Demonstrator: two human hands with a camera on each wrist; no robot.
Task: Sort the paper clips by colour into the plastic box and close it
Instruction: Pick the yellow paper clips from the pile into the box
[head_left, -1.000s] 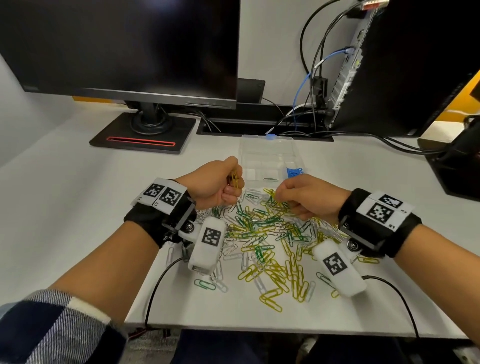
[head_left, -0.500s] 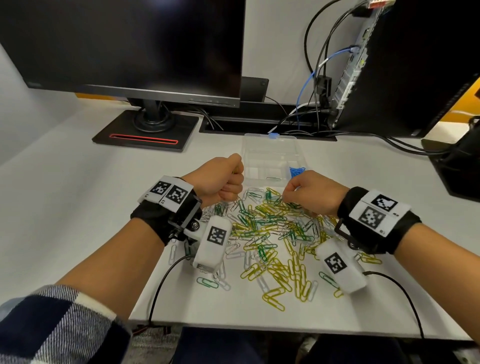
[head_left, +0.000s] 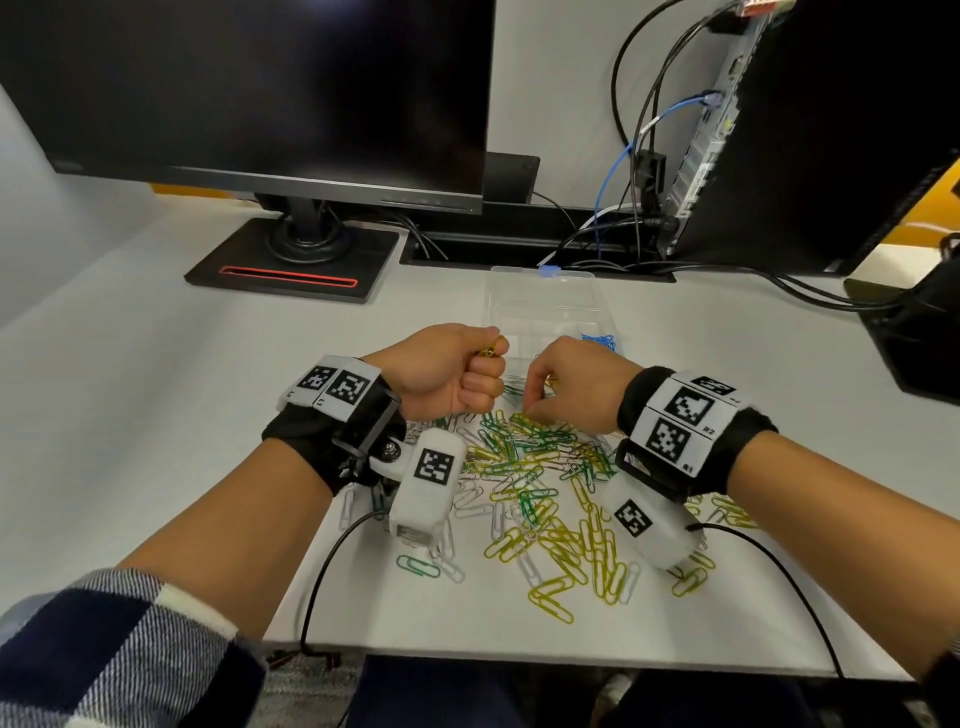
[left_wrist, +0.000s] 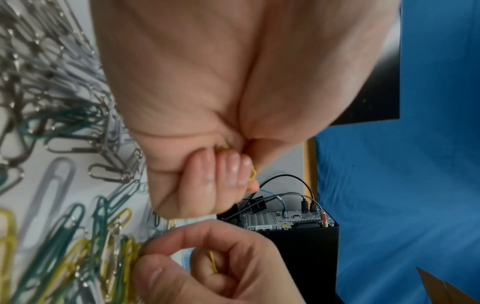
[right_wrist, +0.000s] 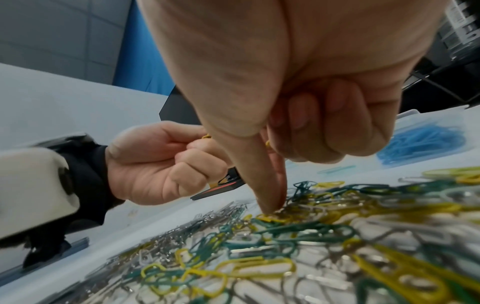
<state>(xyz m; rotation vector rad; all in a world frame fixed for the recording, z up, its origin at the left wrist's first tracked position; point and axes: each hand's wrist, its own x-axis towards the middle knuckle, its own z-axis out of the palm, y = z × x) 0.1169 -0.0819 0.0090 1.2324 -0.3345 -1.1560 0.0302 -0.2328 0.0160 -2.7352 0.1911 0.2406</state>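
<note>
A mixed pile of yellow, green, white and metal paper clips (head_left: 540, 467) lies on the white desk. Behind it stands the clear plastic box (head_left: 545, 306), open, with blue clips (head_left: 600, 340) in its right compartment. My left hand (head_left: 480, 371) is a fist just left of the box and grips a bunch of yellow clips (head_left: 491, 347), which also peek past the curled fingers (left_wrist: 252, 174). My right hand (head_left: 535, 408) reaches thumb and forefinger down to a yellow clip on the pile's far edge (right_wrist: 270, 216). Another yellow clip (left_wrist: 213, 265) sits inside its curled fingers.
A monitor on a black stand (head_left: 291, 260) is at the back left. A computer case with many cables (head_left: 701, 156) is at the back right. A black object (head_left: 914, 332) sits at the right edge. Wrist-camera cables (head_left: 322, 582) trail over the desk's front edge.
My right hand has shifted slightly left along the pile's far edge, nearer the left fist. The left fist has stayed by the box, still holding the yellow clips.
</note>
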